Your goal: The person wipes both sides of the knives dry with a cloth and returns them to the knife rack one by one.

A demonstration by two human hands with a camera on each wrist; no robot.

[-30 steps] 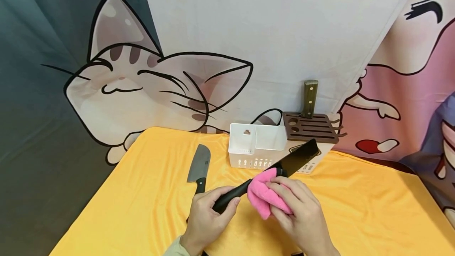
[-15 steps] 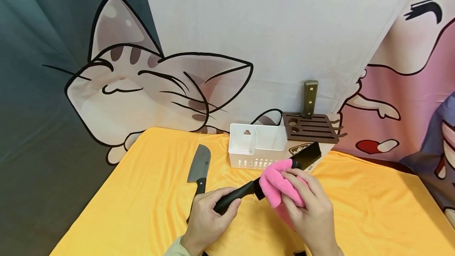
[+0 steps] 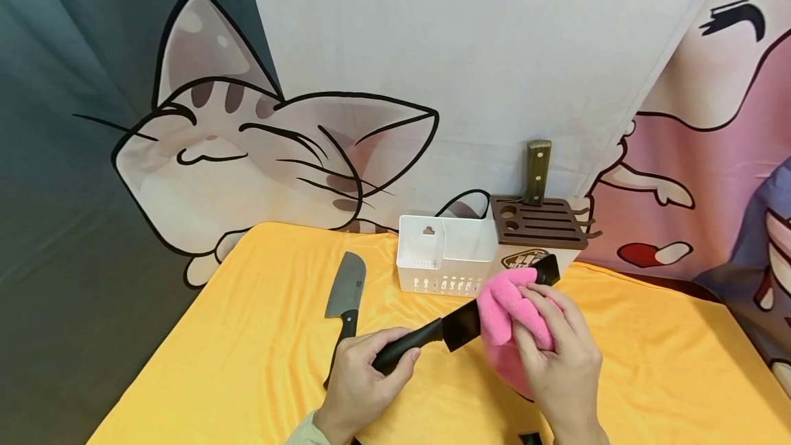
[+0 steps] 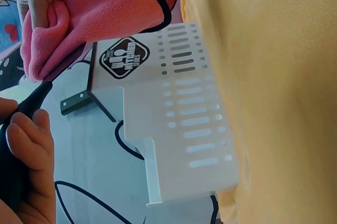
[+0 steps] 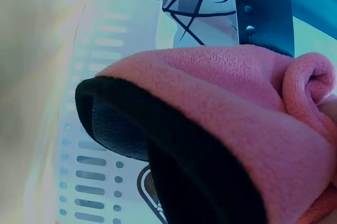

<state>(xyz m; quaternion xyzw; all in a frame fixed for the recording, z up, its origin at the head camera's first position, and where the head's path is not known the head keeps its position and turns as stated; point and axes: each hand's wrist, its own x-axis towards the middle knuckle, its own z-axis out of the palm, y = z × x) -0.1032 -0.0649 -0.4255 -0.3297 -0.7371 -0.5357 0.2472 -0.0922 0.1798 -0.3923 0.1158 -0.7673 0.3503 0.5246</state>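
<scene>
In the head view my left hand (image 3: 364, 376) grips the black handle (image 3: 404, 349) of a kitchen knife, whose dark blade (image 3: 460, 326) points up to the right. My right hand (image 3: 556, 356) pinches a pink cloth (image 3: 509, 301) folded over the blade near its far end. Only the tip shows beyond the cloth. A black-edged flap of the cloth (image 5: 210, 92) fills much of the right wrist view, and the blade (image 5: 266, 16) comes out above it. Left of the hands, a cleaver (image 3: 348, 287) with a grey blade lies on the yellow tablecloth.
A white perforated holder (image 3: 445, 253) with a brown slotted top (image 3: 537, 222) stands at the back, just behind the knife tip. A wooden-handled knife (image 3: 539, 170) is upright in a slot. A small black end (image 3: 530, 438) shows at the bottom edge.
My right hand has slid the pink cloth up and right along the blade, away from the handle, baring the blade near the handle. My left hand has stayed almost still.
</scene>
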